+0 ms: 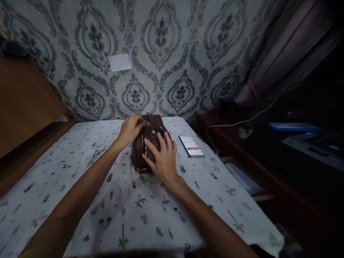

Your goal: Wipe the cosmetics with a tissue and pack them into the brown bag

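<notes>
A small brown leather bag (153, 143) with gold zippers and a round metal clasp rests on the patterned white cloth. At its upper left side, my left hand (130, 129) has closed its fingers on the brown strap (147, 123); exactly what its fingertips pinch is partly hidden. My right hand (164, 157) lies over the front and right of the bag with fingers spread, touching its surface beside a zipper line. The zipper along the left of the front pocket appears partly parted, and the inside is dark.
A phone (191, 146) with a lit screen lies right of the bag on the cloth (145, 222). Wooden furniture (24, 93) stands at left. A pale cable (242, 124) and dark furniture are at right. White paper (120, 62) is on the patterned wall.
</notes>
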Motion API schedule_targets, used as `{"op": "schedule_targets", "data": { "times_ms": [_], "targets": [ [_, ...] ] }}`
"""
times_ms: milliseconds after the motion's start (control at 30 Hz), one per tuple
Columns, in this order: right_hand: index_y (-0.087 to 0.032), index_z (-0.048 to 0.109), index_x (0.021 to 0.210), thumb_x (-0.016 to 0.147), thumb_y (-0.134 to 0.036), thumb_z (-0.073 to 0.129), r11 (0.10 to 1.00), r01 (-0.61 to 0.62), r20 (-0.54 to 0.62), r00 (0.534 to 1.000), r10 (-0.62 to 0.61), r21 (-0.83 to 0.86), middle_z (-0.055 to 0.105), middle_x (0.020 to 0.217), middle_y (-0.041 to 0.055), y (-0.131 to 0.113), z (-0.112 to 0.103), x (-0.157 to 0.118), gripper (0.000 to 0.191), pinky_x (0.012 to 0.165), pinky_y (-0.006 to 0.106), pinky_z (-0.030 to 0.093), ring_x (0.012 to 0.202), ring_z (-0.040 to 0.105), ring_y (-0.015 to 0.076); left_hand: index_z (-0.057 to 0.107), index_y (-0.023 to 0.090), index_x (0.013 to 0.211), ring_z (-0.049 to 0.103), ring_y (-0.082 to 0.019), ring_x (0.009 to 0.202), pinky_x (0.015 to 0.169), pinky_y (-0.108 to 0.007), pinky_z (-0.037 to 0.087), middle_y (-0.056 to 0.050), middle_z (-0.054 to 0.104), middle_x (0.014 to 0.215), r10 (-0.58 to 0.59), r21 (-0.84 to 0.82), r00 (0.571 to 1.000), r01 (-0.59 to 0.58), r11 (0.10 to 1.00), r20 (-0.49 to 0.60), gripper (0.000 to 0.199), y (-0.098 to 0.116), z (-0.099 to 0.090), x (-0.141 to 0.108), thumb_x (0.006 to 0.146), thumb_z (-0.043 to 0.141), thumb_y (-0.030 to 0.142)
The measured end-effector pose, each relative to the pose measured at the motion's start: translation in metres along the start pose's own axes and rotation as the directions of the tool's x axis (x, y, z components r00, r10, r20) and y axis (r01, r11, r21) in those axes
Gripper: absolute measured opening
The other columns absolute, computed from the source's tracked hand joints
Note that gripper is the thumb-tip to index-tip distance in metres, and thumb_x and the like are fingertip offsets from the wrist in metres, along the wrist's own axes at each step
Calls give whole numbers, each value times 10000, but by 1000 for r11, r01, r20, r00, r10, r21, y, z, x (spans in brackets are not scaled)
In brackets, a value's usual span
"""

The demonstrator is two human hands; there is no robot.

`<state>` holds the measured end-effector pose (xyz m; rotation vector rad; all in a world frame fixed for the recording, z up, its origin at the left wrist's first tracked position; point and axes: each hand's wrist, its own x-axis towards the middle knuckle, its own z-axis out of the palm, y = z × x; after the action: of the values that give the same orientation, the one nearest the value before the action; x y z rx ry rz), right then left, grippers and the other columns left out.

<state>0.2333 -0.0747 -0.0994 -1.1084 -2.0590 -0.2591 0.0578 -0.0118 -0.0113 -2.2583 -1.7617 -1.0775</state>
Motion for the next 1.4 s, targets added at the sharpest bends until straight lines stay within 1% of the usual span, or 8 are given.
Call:
{"op": "schedule_targets", "data": {
  "times_ms": [533,733,833,933,1033,1100,1200,1400],
  "targets": [
    [-328,525,1451,959,-515,570,999,43,-54,998,-42,24,368,1583,144,4,4,-3,529,1136,656,332,1512,251,399,614,185,850,620,-232,866,823,-358,485,-60,682,900,48,27,995,-50,998,85,82,13,-12,-16,875,543,152],
    [-188,328,1547,972,-528,498,981,22,-161,987,10,192,322,1597,202,13,0,-13,689,1183,590,340,1499,308,341,681,192,1096,624,-244,1008,909,-365,486,-62,688,1062,149,-20,980,-148,989,132,287,23,-11,-5,824,609,136],
    [-151,333,1516,969,-525,506,974,-17,-200,978,63,226,344,1574,226,17,3,-18,684,1176,600,356,1486,327,345,713,198,1122,618,-254,1031,931,-374,479,-61,673,1060,174,-29,967,-172,985,184,302,31,-5,7,822,674,213],
    [-167,378,1477,964,-528,516,973,-21,-202,977,69,228,369,1564,213,19,7,-20,642,1173,623,354,1490,323,350,744,200,1064,604,-276,1049,951,-396,460,-69,682,1041,186,25,959,-196,980,213,238,41,0,16,854,689,296],
    [-177,392,1468,962,-531,517,972,-16,-199,978,64,234,366,1579,204,20,10,-20,630,1175,636,349,1501,311,349,751,189,924,600,-275,1021,941,-392,447,-71,705,1002,209,63,951,-228,972,227,133,49,4,18,872,681,290],
    [-173,394,1471,965,-527,518,972,-1,-196,979,48,236,387,1571,199,21,10,-20,630,1183,632,346,1508,300,345,736,179,862,608,-263,968,911,-378,451,-70,708,930,180,57,961,-196,979,210,118,52,6,17,884,664,270],
    [-170,388,1485,973,-525,515,973,25,-187,982,19,230,429,1550,187,23,9,-19,635,1190,619,351,1512,290,338,708,176,810,613,-233,884,863,-352,456,-55,695,845,112,0,978,-114,993,174,100,52,12,18,875,652,227],
    [-153,451,1449,950,-597,536,979,51,-183,983,-14,200,501,1490,186,30,9,-16,673,1175,597,381,1455,351,346,628,173,725,590,-193,825,800,-319,451,-24,654,803,79,-161,985,-55,986,151,116,45,20,23,833,655,207]
  ]
}}
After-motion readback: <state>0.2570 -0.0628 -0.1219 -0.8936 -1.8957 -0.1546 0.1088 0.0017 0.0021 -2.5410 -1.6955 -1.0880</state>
